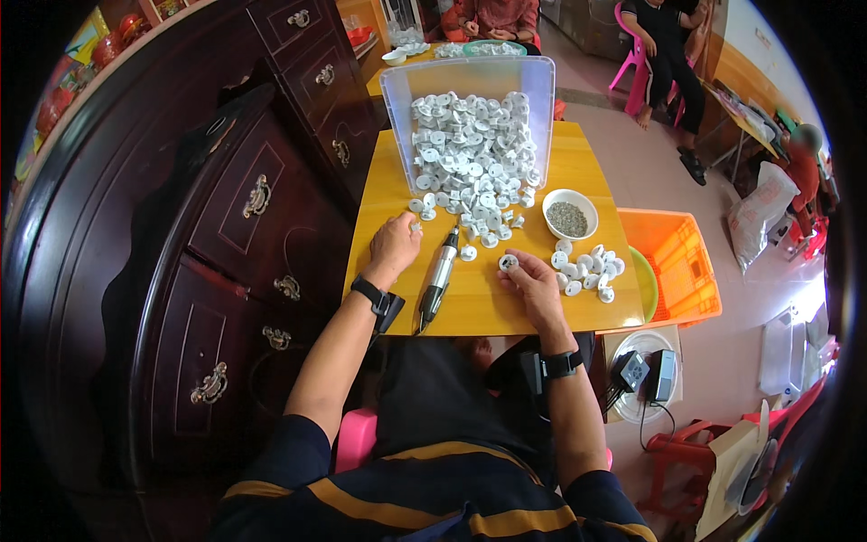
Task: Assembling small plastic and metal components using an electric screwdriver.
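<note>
My left hand (396, 246) is closed at the left of the table, with something small and pale at its fingertips, too small to make out. My right hand (535, 285) pinches a round white plastic part (508, 263) with a dark spot on its face. Between my hands lies a silver and black electric screwdriver (439, 282), its tip pointing away from me. Beyond it, many similar white plastic parts (471, 154) spill from a tipped clear bin (549, 108). A smaller group of these parts (587, 269) lies right of my right hand, near a white bowl (549, 200) of small metal pieces, apparently screws.
Dark wooden drawers (226, 217) stand close along the left. An orange crate (695, 271) and a green basin (643, 285) adjoin the table's right edge. Two black devices with cables (664, 375) sit at the lower right. Other people sit farther off, one at another table.
</note>
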A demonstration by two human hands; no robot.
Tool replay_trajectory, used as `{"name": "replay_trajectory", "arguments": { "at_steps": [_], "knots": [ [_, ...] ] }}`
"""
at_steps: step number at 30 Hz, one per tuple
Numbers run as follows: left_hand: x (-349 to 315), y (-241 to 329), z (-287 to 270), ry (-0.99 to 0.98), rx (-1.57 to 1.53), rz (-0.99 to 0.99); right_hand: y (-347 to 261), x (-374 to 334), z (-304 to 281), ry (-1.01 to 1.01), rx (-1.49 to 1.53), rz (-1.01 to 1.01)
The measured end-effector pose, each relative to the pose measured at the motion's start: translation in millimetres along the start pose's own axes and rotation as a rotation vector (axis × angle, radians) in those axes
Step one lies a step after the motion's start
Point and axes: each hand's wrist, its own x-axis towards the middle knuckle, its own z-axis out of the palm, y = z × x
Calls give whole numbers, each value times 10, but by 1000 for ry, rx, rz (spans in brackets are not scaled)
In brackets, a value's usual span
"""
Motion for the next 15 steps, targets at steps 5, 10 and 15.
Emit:
{"name": "replay_trajectory", "arguments": {
  "at_steps": [5, 10, 15],
  "knots": [
    [168, -107, 49, -10, 149, 69, -35, -15, 31, -3, 22, 1],
    [214, -73, 54, -23, 194, 99, -39, -4, 10, 8, 29, 10],
    [230, -126, 41, 14, 155, 98, -74, 3, 1, -5, 78, 47]
  ]
}}
